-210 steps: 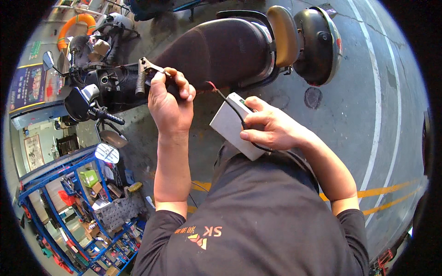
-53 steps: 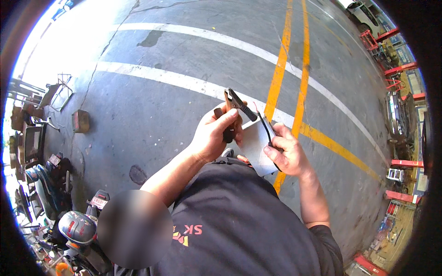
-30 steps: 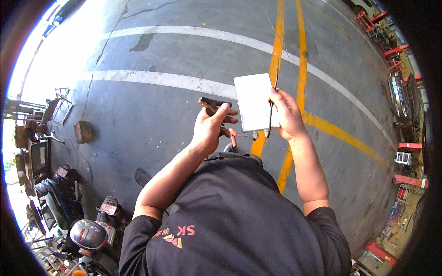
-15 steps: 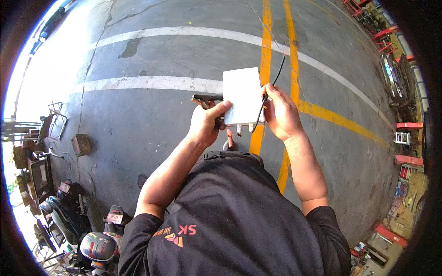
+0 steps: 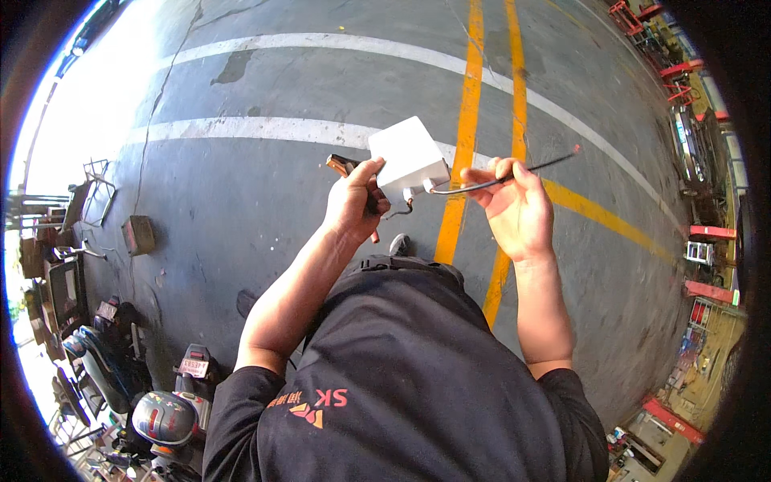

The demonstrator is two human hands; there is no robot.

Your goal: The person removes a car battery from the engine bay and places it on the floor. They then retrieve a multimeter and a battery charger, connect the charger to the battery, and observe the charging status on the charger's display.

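Observation:
A white box (image 5: 408, 149), tilted, is in my left hand (image 5: 353, 197), thumb along its edge. The same hand holds a dark and coppery hand tool (image 5: 339, 164) beside the box; its kind is unclear, partly hidden by my fingers. Two pale cable glands (image 5: 418, 189) stick out of the near side of the box. From one runs a black cable (image 5: 474, 189), pinched between the thumb and fingers of my right hand (image 5: 518, 213), its reddish tip free at the right. A short dark wire (image 5: 400, 214) hangs from the other gland.
Grey floor (image 5: 265, 201) with white and yellow lines lies below. To the left are a brown block-shaped box (image 5: 138, 234), metal frames (image 5: 98, 201) and a motorcycle with a helmet (image 5: 167, 418). Red equipment (image 5: 711, 233) and shelving line the right side.
The box has tilted and turned, bringing its glands into clearer view. My right hand has moved off the box to the right, and the cable now stretches sideways rather than standing up.

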